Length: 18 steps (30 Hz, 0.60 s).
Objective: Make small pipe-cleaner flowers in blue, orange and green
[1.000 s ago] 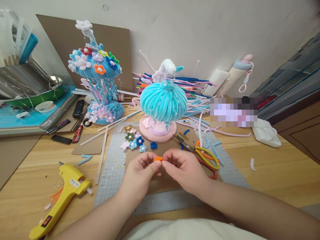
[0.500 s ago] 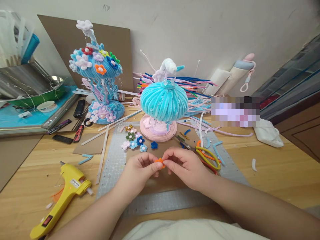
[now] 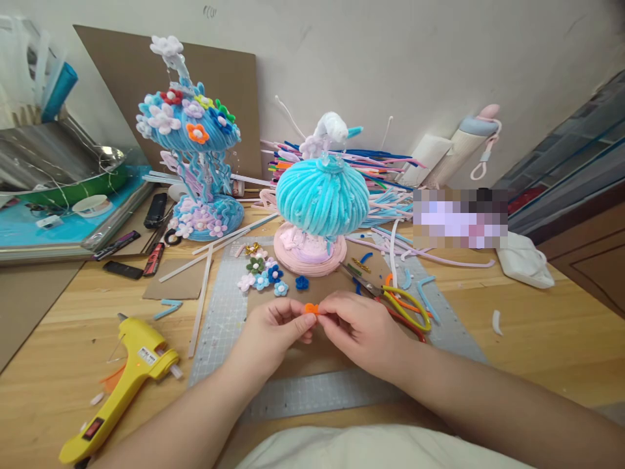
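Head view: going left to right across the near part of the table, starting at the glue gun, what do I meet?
Yellow glue gun → left hand → orange fuzzy piece → right hand → yellow scissor handle → small white curved scrap.

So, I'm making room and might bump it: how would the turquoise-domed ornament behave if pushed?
The ornament could tip if pushed high, since its dome looks broader than its pink base. Pushed low, it would probably slide rather than roll, as that base looks flat. Its fuzzy ribs look soft and may dent.
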Tool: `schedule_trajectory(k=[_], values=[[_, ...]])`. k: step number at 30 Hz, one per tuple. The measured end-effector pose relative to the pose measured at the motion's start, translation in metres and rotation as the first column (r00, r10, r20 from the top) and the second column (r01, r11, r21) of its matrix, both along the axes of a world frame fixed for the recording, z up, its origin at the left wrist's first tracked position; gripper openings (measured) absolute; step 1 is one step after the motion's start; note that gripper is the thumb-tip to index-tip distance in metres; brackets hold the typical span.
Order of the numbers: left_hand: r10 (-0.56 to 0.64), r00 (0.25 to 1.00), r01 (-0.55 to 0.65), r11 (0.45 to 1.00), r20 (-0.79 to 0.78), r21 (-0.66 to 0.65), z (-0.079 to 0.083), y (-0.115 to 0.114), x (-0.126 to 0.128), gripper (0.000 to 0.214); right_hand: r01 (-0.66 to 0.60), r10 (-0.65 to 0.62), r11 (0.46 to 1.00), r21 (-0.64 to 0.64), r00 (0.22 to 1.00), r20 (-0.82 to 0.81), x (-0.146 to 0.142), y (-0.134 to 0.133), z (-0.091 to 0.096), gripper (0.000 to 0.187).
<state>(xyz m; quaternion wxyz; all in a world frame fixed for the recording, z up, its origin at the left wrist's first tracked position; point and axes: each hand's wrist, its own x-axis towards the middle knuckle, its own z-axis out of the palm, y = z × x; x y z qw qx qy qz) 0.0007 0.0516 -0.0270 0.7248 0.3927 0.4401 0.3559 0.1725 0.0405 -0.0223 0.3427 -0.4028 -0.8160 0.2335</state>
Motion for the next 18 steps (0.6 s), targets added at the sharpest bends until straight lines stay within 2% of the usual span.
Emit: schedule_trajectory(k=[3,7,11,14,16,18], values=[[0.004,0.999,-0.003,0.999,0.031,-0.04,-0.001,-0.0002,-0.0001,0.024,-0.055,0.053,0.998,0.043,0.998,0.041,0.0002,0.0005,0.0008,0.013],[-0.002,1.0,0.002,0.999,0.007,-0.053,-0.0017,0.0003,-0.0006,0.024,-0.039,0.04,0.999,-0.017,0.997,0.063,-0.0002,0.0009,0.0015,0.012],[0.016,0.992,-0.008,0.998,-0.128,0.061,0.0006,0.0008,0.0,0.021,-0.023,0.031,0.996,-0.083,0.994,0.102,-0.0007,-0.0005,0.0029,0.014],[0.065,0.984,-0.041,0.989,-0.167,0.143,0.0032,-0.0005,0.0028,0.017,0.053,-0.05,0.992,-0.115,0.998,0.023,-0.0032,-0.0023,0.0043,0.013],[0.098,0.979,-0.062,0.978,-0.176,0.198,0.005,-0.0024,0.0048,0.013,0.11,-0.128,0.966,-0.236,0.99,-0.063,-0.0057,-0.0023,0.0056,0.012],[0.136,0.97,-0.077,0.957,-0.199,0.279,0.0068,-0.0045,0.006,0.01,0.104,-0.2,0.889,-0.446,0.964,-0.173,-0.0077,-0.0006,0.0071,0.01]])
